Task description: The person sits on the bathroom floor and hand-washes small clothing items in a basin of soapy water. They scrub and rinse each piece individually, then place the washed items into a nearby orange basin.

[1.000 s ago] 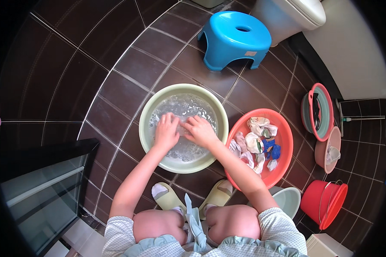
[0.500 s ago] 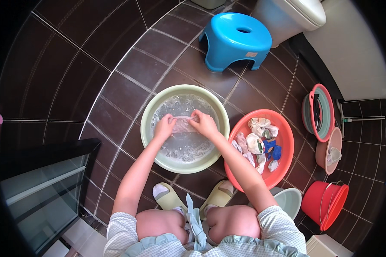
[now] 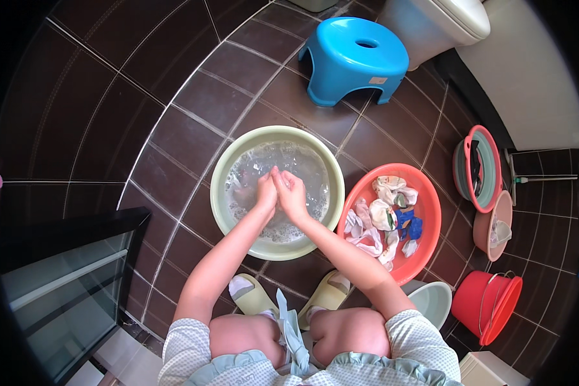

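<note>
A pale green basin (image 3: 222, 222) of cloudy, sudsy water (image 3: 289, 228) stands on the floor in front of me. Over its middle my left hand (image 3: 267, 192) and my right hand (image 3: 291, 193) are pressed together, fingers curled and closed. Whatever lies between them is hidden by the hands. A faint pinkish patch shows in the water beside my left hand, too blurred to name. To the right, a coral-red basin (image 3: 433, 241) holds a heap of small wet clothes (image 3: 383, 215), white, pink and blue.
A blue plastic stool (image 3: 354, 58) stands beyond the basins, near a white toilet (image 3: 431, 32). On the right are a folding basin (image 3: 479, 167), a pink basin (image 3: 486, 235), a red bucket (image 3: 482, 305) and a pale basin (image 3: 434, 302). A dark-framed glass panel (image 3: 71, 276) rises on the left.
My hands were apart, stretching a thin pale pink cloth between them. They have come together and the cloth no longer shows between them. The basins have not moved.
</note>
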### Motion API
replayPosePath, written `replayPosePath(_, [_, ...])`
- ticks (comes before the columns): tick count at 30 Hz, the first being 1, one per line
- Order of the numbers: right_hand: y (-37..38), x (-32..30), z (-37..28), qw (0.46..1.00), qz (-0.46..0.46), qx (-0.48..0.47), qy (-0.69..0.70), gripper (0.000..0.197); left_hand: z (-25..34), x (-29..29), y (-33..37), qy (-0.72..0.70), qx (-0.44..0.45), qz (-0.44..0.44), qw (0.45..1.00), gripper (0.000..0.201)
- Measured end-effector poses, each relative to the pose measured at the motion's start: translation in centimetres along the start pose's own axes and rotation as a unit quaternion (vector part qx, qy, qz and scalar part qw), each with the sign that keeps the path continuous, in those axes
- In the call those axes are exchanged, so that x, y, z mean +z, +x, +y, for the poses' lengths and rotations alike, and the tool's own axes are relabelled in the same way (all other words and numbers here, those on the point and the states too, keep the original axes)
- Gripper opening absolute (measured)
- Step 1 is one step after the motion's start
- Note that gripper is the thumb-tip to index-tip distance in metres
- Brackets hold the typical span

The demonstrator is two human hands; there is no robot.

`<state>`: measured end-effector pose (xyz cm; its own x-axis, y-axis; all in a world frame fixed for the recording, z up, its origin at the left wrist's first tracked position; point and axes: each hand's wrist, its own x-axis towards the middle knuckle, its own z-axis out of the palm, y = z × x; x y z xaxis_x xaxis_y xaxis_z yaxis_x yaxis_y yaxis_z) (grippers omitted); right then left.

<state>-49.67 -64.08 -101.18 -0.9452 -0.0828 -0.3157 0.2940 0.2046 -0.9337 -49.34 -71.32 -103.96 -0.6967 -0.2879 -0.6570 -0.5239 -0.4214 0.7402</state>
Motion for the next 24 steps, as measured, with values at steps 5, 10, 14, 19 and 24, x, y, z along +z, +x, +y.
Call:
replayPosePath(5, [0.6, -0.9, -1.1, 0.998, 0.035, -0.032, -0.043, 0.039, 1.2, 1.0, -1.8, 0.117, 0.002, -0.011, 0.993, 0.037])
replayPosePath(10, [0.3, -0.9, -0.5, 0.994, 0.005, -0.018, -0.104, 0.040, -0.4, 0.0, -1.1, 0.126, -0.006, -0.008, 0.992, 0.040])
replayPosePath(14, [-0.7, -0.8, -1.1, 0.996, -0.014, -0.012, -0.089, 0.040, 0.3, -0.3, -0.7, 0.179, -0.016, -0.001, 0.984, 0.042])
replayPosePath(19, [1.3, -1.9, 1.2, 0.985, 0.053, -0.060, -0.153, 0.039, 0.1, 0.8, -2.3, 0.104, -0.057, -0.048, 0.992, 0.040])
replayPosePath(24, [3.9, -5.2, 0.8, 0.986, -0.044, 0.047, -0.157, 0.041, -0.2, -3.4, 0.1, 0.180, -0.054, -0.097, 0.977, 0.033])
